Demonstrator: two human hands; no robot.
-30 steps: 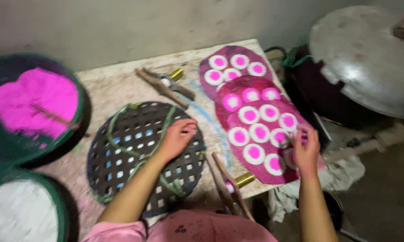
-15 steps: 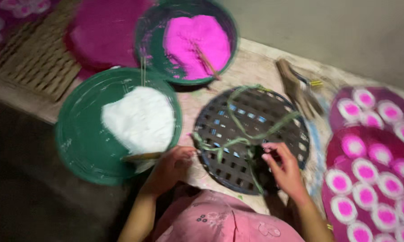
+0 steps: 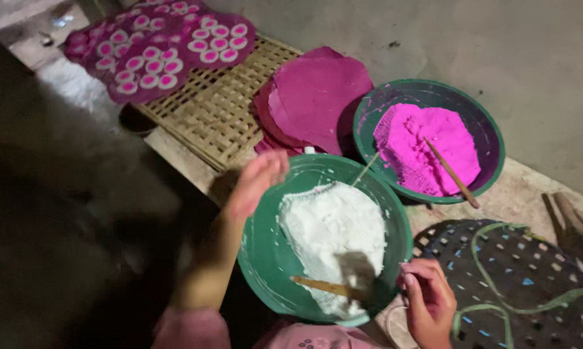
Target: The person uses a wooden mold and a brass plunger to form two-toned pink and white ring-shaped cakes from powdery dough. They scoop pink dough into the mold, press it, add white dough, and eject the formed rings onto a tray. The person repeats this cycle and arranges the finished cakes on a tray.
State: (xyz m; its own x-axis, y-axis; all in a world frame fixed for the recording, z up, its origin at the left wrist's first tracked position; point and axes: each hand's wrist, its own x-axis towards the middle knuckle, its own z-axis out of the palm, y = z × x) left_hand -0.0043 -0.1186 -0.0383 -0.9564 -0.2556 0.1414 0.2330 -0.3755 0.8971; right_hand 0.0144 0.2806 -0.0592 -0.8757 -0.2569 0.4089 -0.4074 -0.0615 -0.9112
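Note:
A green bowl [image 3: 256, 252] holding a heap of white dough [image 3: 333, 232] sits right in front of me. A flat wooden stick [image 3: 323, 286] lies across the dough's near edge. My left hand [image 3: 256, 181] hovers open over the bowl's left rim, holding nothing. By the bowl's near right rim, my right hand [image 3: 430, 300] has its fingers curled closed, a short gap from the stick's end. Nothing shows in it.
Behind is a second green bowl [image 3: 369, 116] of bright pink powder [image 3: 427, 148] with a stick [image 3: 450, 171] in it. Round magenta sheets [image 3: 317, 97] lie stacked on a woven bamboo mat [image 3: 207, 123]. Magenta sheets with white-and-pink rounds [image 3: 155, 58] lie far left. A dark mesh tray [image 3: 498, 278] is at the right.
The view swung left from the mesh tray to the white-dough bowl. My left hand rose from the bowl's near edge to its left rim. My right hand left the mesh and came beside the bowl.

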